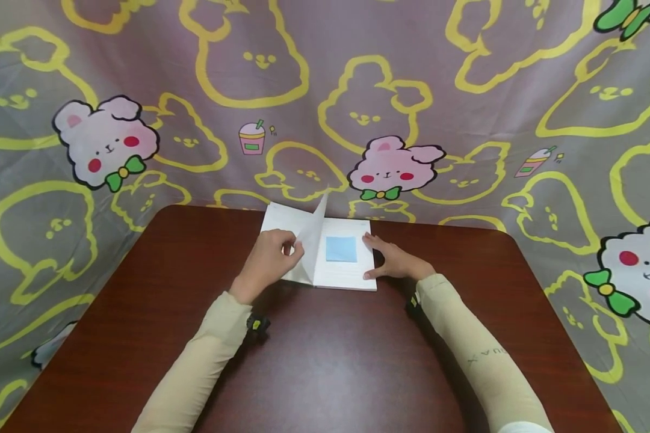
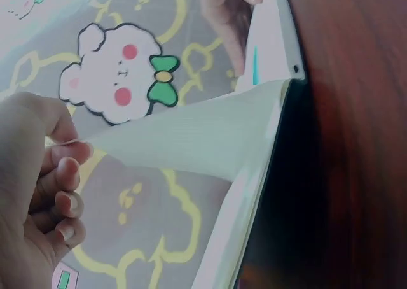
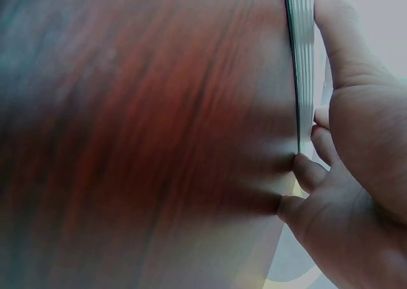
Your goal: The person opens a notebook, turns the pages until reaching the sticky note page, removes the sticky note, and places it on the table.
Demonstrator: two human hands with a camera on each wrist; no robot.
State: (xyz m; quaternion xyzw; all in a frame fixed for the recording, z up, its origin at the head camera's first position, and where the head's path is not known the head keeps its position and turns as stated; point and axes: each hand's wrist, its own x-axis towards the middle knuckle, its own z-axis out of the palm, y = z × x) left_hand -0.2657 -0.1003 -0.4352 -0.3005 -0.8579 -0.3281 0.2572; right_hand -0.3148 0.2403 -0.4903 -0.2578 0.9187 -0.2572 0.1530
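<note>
An open notebook (image 1: 346, 279) lies near the table's far edge, a light blue sticky note (image 1: 341, 249) on its right-hand page. One leaf (image 1: 315, 240) stands raised from the spine. My left hand (image 1: 271, 255) pinches that leaf's outer edge between thumb and index finger; in the left wrist view the paper (image 2: 184, 133) stretches from the fingertips to the binding. At the notebook's right side, my right hand (image 1: 398, 258) has its thumb and fingers spread. In the right wrist view the thumb rests on the page beside the page edges (image 3: 304, 60), and other fingertips touch the tabletop.
The dark reddish-brown wooden table (image 1: 336, 361) has rounded far corners. Behind it hangs a grey-purple curtain (image 1: 303, 126) with cartoon animals, close to the notebook's far side. A dark wrist camera (image 1: 257, 325) is strapped at the left wrist.
</note>
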